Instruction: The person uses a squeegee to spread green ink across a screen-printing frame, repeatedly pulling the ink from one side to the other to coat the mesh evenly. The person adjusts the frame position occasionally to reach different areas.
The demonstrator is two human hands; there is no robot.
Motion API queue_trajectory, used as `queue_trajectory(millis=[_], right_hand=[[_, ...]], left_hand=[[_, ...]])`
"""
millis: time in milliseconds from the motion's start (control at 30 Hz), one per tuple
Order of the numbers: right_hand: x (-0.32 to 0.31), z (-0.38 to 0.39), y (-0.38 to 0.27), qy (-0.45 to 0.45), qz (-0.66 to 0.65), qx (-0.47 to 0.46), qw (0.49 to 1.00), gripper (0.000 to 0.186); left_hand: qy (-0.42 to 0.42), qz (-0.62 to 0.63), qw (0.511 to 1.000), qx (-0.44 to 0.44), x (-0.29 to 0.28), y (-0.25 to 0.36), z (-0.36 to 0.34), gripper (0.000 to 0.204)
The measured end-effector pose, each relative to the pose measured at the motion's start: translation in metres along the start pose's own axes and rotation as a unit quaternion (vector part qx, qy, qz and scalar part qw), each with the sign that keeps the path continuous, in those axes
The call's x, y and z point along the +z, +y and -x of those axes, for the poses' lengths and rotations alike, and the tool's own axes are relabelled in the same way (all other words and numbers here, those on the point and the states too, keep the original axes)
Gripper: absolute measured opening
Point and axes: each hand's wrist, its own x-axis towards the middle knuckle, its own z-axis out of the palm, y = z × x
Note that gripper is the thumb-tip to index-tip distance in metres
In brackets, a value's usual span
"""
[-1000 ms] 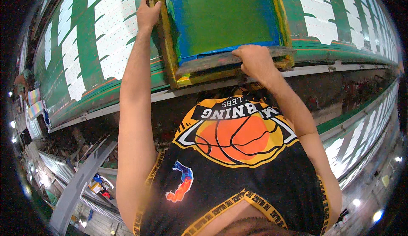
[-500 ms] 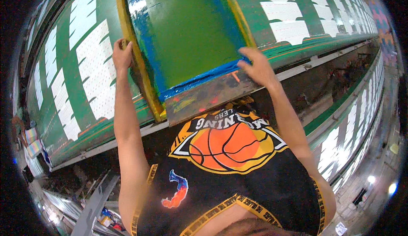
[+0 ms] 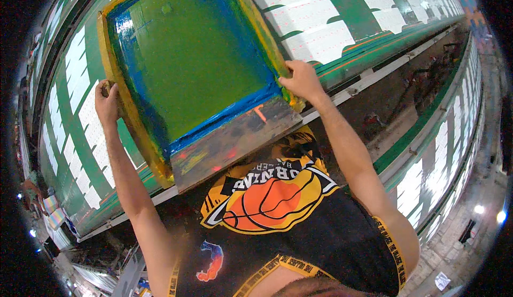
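Observation:
A screen printing frame (image 3: 233, 116) lies in front of me, with yellow-brown stained sides, green mesh and blue ink or tape along its inner edges. On its near side is a bare board (image 3: 235, 143) smeared with paint, close against my shirt. My right hand (image 3: 303, 85) grips the frame's right side near the close corner, thumb over the edge. At the left side, my left hand (image 3: 108, 104) is closed around a small yellow-brown knob (image 3: 106, 88). Whether that knob is joined to the frame is hard to tell.
Under the frame runs a long green printing table (image 3: 368, 8) bearing rows of white cut pieces (image 3: 315, 27). A metal rail (image 3: 368, 89) edges its near side. Behind me on the right stands a second table with white pieces (image 3: 422, 176).
The frame appears further left and lower in the picture, the view having shifted too. My right hand, open over the near right corner before, has closed on the frame's side.

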Motion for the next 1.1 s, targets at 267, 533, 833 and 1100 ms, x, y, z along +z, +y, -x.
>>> queue_trajectory(millis=[267,533,833,1100], right_hand=[[-0.156,-0.057,0.192,-0.007,0.068,0.020,0.997,0.045],[-0.218,-0.071,0.308,-0.008,0.088,0.022,0.996,0.050],[-0.217,-0.056,0.309,-0.033,0.079,0.021,0.996,0.049],[-0.235,-0.013,0.245,-0.024,0.014,-0.175,0.984,0.059]], left_hand=[[0.036,-0.015,0.999,-0.027,0.205,0.157,0.045,0.048],[0.029,-0.022,0.998,-0.046,0.302,0.251,0.075,0.046],[-0.008,-0.050,0.997,-0.052,0.314,0.237,0.068,0.045],[0.002,-0.061,0.998,-0.032,0.320,0.237,0.072,0.052]])
